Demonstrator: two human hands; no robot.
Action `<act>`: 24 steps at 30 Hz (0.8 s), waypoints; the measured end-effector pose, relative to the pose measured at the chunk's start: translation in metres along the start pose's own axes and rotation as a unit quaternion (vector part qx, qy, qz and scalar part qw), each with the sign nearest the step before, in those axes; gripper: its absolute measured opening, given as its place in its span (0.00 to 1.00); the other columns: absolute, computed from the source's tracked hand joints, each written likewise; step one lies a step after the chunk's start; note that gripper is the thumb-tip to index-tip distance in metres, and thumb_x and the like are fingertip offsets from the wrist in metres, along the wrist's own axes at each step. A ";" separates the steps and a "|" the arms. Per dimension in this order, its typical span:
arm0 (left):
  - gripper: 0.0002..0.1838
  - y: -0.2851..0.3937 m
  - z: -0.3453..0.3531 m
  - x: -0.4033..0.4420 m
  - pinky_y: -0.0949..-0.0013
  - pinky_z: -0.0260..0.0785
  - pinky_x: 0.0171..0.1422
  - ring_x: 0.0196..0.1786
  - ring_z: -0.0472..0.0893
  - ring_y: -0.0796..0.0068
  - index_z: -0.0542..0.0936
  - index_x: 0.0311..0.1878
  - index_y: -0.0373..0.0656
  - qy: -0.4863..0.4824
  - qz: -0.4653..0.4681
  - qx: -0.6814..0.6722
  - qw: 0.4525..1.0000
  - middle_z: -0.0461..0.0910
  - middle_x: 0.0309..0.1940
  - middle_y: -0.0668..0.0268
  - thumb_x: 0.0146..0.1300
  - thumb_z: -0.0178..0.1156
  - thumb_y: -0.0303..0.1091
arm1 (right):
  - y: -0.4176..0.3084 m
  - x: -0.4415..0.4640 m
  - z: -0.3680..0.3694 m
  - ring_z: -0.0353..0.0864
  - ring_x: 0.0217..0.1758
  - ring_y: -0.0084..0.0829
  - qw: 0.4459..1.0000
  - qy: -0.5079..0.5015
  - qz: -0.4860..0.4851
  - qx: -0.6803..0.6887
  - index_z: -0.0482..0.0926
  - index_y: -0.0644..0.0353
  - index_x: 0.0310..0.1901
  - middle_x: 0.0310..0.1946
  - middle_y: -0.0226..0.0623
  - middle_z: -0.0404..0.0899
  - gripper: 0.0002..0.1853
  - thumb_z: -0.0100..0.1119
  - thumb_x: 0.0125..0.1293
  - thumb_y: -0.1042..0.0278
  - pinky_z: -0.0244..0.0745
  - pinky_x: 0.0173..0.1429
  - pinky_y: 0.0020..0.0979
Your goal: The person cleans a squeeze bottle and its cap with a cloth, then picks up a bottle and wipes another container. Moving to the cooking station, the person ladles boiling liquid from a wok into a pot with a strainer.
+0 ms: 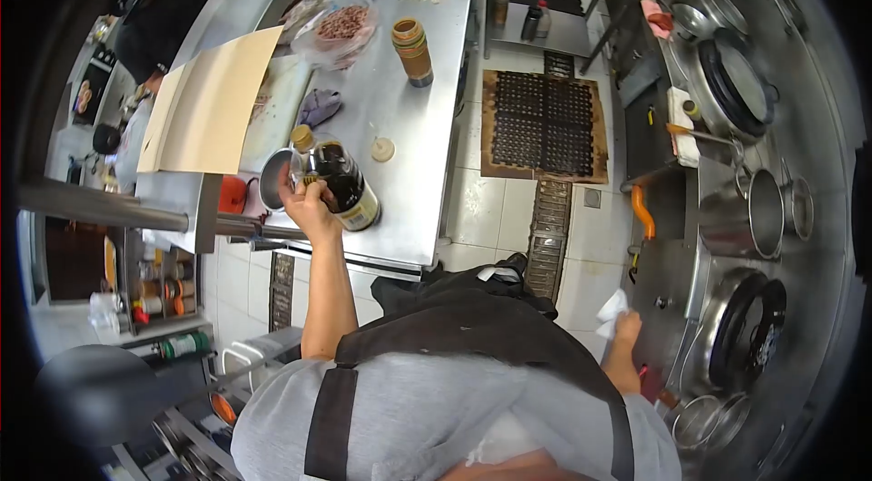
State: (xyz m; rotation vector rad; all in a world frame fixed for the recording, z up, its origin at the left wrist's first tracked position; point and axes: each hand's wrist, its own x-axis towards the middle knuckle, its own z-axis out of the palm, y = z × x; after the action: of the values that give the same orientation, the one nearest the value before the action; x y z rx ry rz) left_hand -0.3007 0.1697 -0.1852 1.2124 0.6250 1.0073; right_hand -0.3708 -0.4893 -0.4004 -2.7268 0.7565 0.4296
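Observation:
My left hand [312,210] is at the near edge of the steel counter, its fingers curled over the rim of a metal bowl [272,181]. Just beside it, overlapping in view, stands a large capped bottle of dark sauce [340,174] with a pale label. Whether my thumb touches the bottle is hard to tell. Down by my right side, my right hand [627,328] is closed around a crumpled white cloth [613,307]. Near the bottle lie a crumpled purple-grey cloth [320,107] and a small pale round lid [382,149].
Farther along the counter [427,136] are a brown sauce bottle [413,52] and a bag of chopped meat [341,25]. Cardboard [213,109] stands at left, with a person [173,13] beyond. A floor mat [543,125] lies ahead; pots [740,213] line the right.

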 end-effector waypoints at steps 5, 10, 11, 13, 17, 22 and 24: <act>0.45 -0.018 -0.016 -0.017 0.71 0.75 0.38 0.34 0.78 0.69 0.56 0.70 0.36 0.072 0.012 -0.006 0.997 0.77 0.35 0.56 0.45 0.57 0.10 | -0.060 0.135 -0.006 0.78 0.47 0.60 0.983 0.075 -0.158 0.054 0.81 0.66 0.41 0.39 0.60 0.80 0.14 0.53 0.61 0.63 0.72 0.54 0.52; 0.45 -0.018 -0.037 -0.038 0.70 0.70 0.55 0.42 0.79 0.69 0.51 0.75 0.41 0.095 -0.002 0.213 0.972 0.78 0.43 0.55 0.55 0.59 0.16 | -0.206 0.178 0.006 0.79 0.49 0.57 0.937 -0.007 -0.328 0.122 0.81 0.65 0.44 0.40 0.58 0.81 0.18 0.52 0.61 0.60 0.72 0.55 0.49; 0.45 -0.013 -0.036 -0.043 0.70 0.69 0.56 0.45 0.78 0.69 0.51 0.75 0.41 0.090 0.000 0.220 0.971 0.77 0.46 0.55 0.55 0.59 0.16 | -0.242 0.175 0.000 0.79 0.48 0.57 0.929 -0.031 -0.342 0.136 0.81 0.65 0.43 0.39 0.58 0.81 0.17 0.53 0.60 0.60 0.72 0.54 0.48; 0.45 -0.018 -0.049 -0.050 0.68 0.67 0.60 0.54 0.74 0.69 0.50 0.76 0.39 0.116 0.047 0.285 0.950 0.73 0.53 0.55 0.55 0.60 0.18 | -0.308 0.162 -0.014 0.80 0.47 0.56 0.916 -0.073 -0.364 0.154 0.82 0.64 0.43 0.39 0.58 0.81 0.17 0.53 0.60 0.60 0.72 0.53 0.47; 0.32 0.028 0.017 -0.089 0.67 0.66 0.59 0.52 0.73 0.71 0.62 0.67 0.35 0.114 0.239 0.293 0.919 0.72 0.48 0.60 0.58 0.53 0.14 | -0.395 0.152 -0.038 0.80 0.49 0.56 0.898 -0.153 -0.388 0.139 0.82 0.62 0.45 0.40 0.57 0.82 0.16 0.55 0.60 0.61 0.74 0.54 0.47; 0.26 -0.024 0.113 -0.042 0.71 0.68 0.56 0.48 0.77 0.73 0.67 0.64 0.33 -0.072 0.040 0.125 0.989 0.75 0.43 0.62 0.60 0.52 0.15 | -0.440 0.166 -0.039 0.81 0.51 0.53 0.905 -0.155 -0.377 0.119 0.83 0.59 0.48 0.43 0.54 0.82 0.17 0.58 0.58 0.62 0.74 0.56 0.46; 0.30 -0.051 0.148 0.001 0.72 0.69 0.56 0.53 0.76 0.71 0.65 0.67 0.35 -0.098 0.032 0.159 0.982 0.75 0.50 0.61 0.60 0.53 0.15 | -0.447 0.172 -0.048 0.80 0.52 0.53 0.914 -0.144 -0.361 0.116 0.83 0.58 0.47 0.44 0.53 0.82 0.17 0.58 0.58 0.62 0.74 0.56 0.46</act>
State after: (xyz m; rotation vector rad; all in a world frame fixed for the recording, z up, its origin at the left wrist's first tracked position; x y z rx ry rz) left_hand -0.1605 0.1004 -0.1930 1.6017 0.6091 0.8482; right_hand 0.0190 -0.2148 -0.3344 -2.4065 -0.2716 0.5014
